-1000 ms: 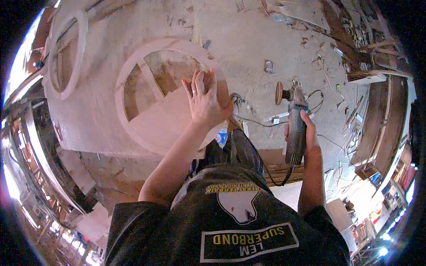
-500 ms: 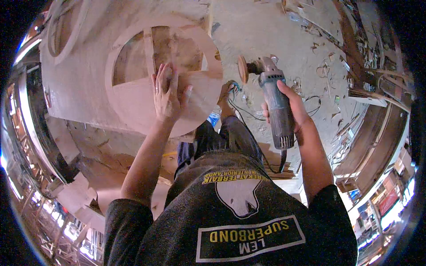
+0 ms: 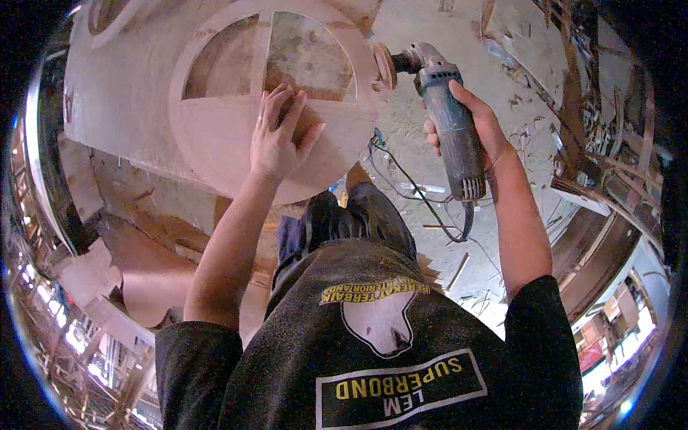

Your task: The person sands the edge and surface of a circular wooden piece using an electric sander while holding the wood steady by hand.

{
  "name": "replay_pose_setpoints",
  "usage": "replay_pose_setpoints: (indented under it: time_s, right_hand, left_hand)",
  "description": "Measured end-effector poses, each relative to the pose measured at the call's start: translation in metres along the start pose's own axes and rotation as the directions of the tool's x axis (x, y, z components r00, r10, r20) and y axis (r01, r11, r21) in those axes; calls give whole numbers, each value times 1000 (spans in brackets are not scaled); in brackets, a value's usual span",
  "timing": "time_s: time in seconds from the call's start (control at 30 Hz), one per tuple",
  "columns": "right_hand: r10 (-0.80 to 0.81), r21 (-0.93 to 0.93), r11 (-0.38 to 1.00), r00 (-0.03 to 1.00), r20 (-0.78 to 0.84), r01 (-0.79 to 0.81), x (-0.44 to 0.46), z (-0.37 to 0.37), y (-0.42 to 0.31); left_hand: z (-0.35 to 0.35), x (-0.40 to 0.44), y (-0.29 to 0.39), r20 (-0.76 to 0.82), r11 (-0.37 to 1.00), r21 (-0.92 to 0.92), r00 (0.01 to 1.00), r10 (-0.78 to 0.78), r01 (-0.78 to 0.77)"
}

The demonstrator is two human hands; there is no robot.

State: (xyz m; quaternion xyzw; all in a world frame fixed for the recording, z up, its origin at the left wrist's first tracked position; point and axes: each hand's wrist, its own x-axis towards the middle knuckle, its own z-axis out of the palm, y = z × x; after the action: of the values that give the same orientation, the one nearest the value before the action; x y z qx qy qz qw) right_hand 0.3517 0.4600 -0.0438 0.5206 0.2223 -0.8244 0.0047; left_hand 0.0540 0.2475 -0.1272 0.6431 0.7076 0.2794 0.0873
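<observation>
A round wooden panel (image 3: 322, 140) has a half-round opening split by an upright bar (image 3: 264, 54). My left hand (image 3: 281, 136) lies on its solid half, fingers stretched toward the straight edge of the opening and thumb out to the side. A ring shows on one finger. In my right hand (image 3: 481, 122) is an angle grinder (image 3: 453, 132), gripped around its body, with a brownish round disc (image 3: 385, 66) at its head. The disc stands on edge right by the panel's right rim; I cannot tell whether they touch.
Under the panel is a large flat board (image 3: 118, 107), with a wooden ring (image 3: 100, 32) at its far left. A black power cord (image 3: 419, 190) runs from the grinder across the floor (image 3: 423, 107). Scraps and wood strips lie at right, and stacked boards (image 3: 598, 254) stand farther right.
The grinder's disc has come from a gap off the panel's right side up to its rim. My left hand stays on the panel. The whole view has shifted and turned slightly.
</observation>
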Motion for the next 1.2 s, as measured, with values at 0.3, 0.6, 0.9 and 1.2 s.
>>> replay_pose_setpoints:
  time_s: [0.3, 0.6, 0.9, 1.2]
  right_hand:
    - [77, -10, 997, 997, -17, -77, 1, -3, 5]
    - [117, 28, 993, 993, -8, -116, 0, -4, 17]
    - [162, 94, 983, 985, -51, -157, 4, -12, 25]
    - [34, -84, 996, 999, 17, -32, 23, 0, -31]
  left_hand:
    - [0, 2, -3, -12, 1000, -12, 1000, -4, 4]
    - [2, 9, -9, -6, 1000, -18, 1000, -11, 11]
    - [3, 14, -19, 22, 1000, 4, 1000, -5, 5]
    - [-5, 10, -11, 15, 1000, 6, 1000, 0, 0]
